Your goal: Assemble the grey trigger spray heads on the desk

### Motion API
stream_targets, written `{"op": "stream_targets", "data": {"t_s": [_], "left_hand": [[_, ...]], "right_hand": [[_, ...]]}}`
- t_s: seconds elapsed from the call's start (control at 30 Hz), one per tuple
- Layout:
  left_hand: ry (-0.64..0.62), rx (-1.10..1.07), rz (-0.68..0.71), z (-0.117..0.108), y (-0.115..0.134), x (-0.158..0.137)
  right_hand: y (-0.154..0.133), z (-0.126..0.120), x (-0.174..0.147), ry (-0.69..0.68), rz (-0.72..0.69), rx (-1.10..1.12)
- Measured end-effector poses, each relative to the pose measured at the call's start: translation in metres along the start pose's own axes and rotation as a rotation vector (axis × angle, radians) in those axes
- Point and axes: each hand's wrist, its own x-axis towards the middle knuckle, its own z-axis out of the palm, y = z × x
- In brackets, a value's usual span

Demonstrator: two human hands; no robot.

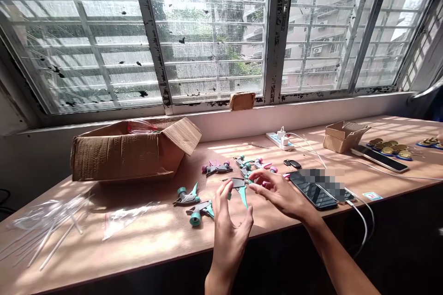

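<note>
Between my hands is a grey hose spray nozzle [238, 183] with a teal trigger pointing down. My right hand [282, 195] closes its thumb and fingertips around the nozzle's right end. My left hand [229, 223] is at the other end, its fingers overlapping the grey body and its thumb spread well apart; whether it touches the nozzle is unclear. Two more teal-and-grey nozzles lie left of my left hand, one upper nozzle [187, 195] and one lower nozzle [200, 212]. Behind my hands rest a pink-and-grey nozzle [217, 167] and several others, partly hidden.
On the wooden table [155, 249] stands a large cardboard box [114, 159], with clear plastic bags [126, 219] and white sticks [51, 242] before it. To the right are a tablet [313, 191], cables, a power strip [279, 141], a small box [342, 137], a phone [380, 158] and gold discs [389, 146].
</note>
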Motion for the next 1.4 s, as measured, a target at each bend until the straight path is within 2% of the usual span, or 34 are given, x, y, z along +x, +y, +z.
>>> {"op": "stream_targets", "data": {"t_s": [0.07,0.13,0.2,0.3,0.37,0.43,0.57,0.67,0.73,0.8,0.9,1.0,1.13,1.3,1.4], "left_hand": [[0.029,0.018,0.036,-0.001,0.003,0.000],[0.065,-0.068,0.011,0.000,0.006,-0.001],[0.089,-0.277,-0.091,0.001,0.010,-0.002],[0.141,-0.623,-0.319,0.001,0.017,0.000],[0.187,-0.749,-0.460,-0.003,0.021,0.003],[0.174,-0.770,-0.536,-0.008,0.025,0.005],[0.090,-0.660,-0.476,-0.014,0.033,0.005],[0.096,-0.640,-0.433,-0.014,0.040,0.003],[0.113,-0.662,-0.437,-0.014,0.044,0.002],[0.123,-0.684,-0.451,-0.014,0.047,0.002],[0.110,-0.706,-0.465,-0.014,0.048,0.002],[0.107,-0.692,-0.461,-0.015,0.049,0.002],[0.099,-0.653,-0.457,-0.015,0.049,0.001],[0.122,-0.681,-0.444,-0.017,0.045,0.001],[0.132,-0.642,-0.441,-0.019,0.044,0.002]], "right_hand": [[-0.005,0.000,-0.001,0.023,-0.039,0.021],[-0.010,0.001,-0.003,0.061,-0.085,0.047],[-0.012,0.002,-0.004,0.076,-0.134,0.085],[-0.011,0.004,-0.006,0.118,-0.190,0.162],[-0.009,0.006,-0.008,0.143,-0.189,0.204],[-0.008,0.008,-0.009,0.112,-0.152,0.221],[-0.014,0.011,-0.012,0.056,-0.075,0.183],[-0.023,0.011,-0.015,0.053,-0.035,0.123],[-0.027,0.009,-0.017,0.075,-0.054,0.085],[-0.030,0.006,-0.019,0.096,-0.129,0.054],[-0.032,0.004,-0.021,0.078,-0.225,0.019],[-0.031,0.006,-0.020,0.076,-0.265,-0.027],[-0.031,0.005,-0.018,0.103,-0.256,-0.056],[-0.039,-0.004,-0.021,0.009,-0.204,0.042],[-0.042,-0.005,-0.022,0.003,-0.183,0.017]]}}
